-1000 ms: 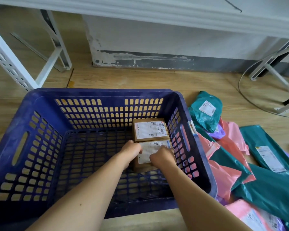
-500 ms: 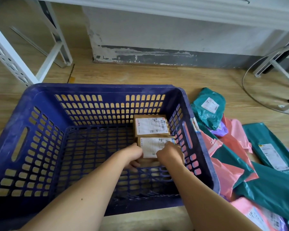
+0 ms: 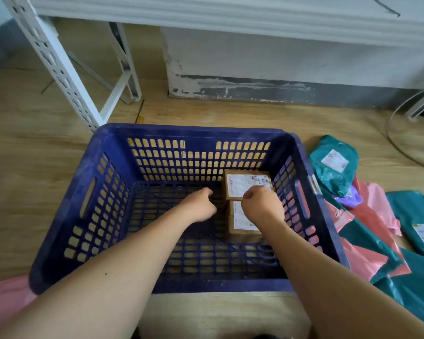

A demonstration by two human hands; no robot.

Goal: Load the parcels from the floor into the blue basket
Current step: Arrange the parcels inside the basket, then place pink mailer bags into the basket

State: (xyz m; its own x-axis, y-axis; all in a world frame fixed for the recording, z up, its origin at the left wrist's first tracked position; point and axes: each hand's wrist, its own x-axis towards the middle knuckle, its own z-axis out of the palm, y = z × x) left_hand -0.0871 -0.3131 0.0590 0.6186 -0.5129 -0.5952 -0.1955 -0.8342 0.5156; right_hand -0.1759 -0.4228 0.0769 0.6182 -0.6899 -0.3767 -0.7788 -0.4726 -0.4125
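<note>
— The setting?
— A wooden floor (image 3: 47, 179), a scuffed white wall (image 3: 279, 57). The blue basket (image 3: 194, 129) held two boxes by its right wall: near box (image 3: 240, 231) ran front to back, far box (image 3: 240, 184) crosswise.
— Grips?
— The left hand (image 3: 201, 204) curled, empty; the right hand (image 3: 262, 204) curled, grip unclear.

A white perforated shelf leg (image 3: 56, 67) is slanting down at the upper left, a thinner white brace (image 3: 124, 59) standing just beside it. Behind, the wall's grey skirting (image 3: 255, 90) is flaking (paint ragged along its top), and a thin pale hoop (image 3: 388, 129) is curving in at right.
</note>
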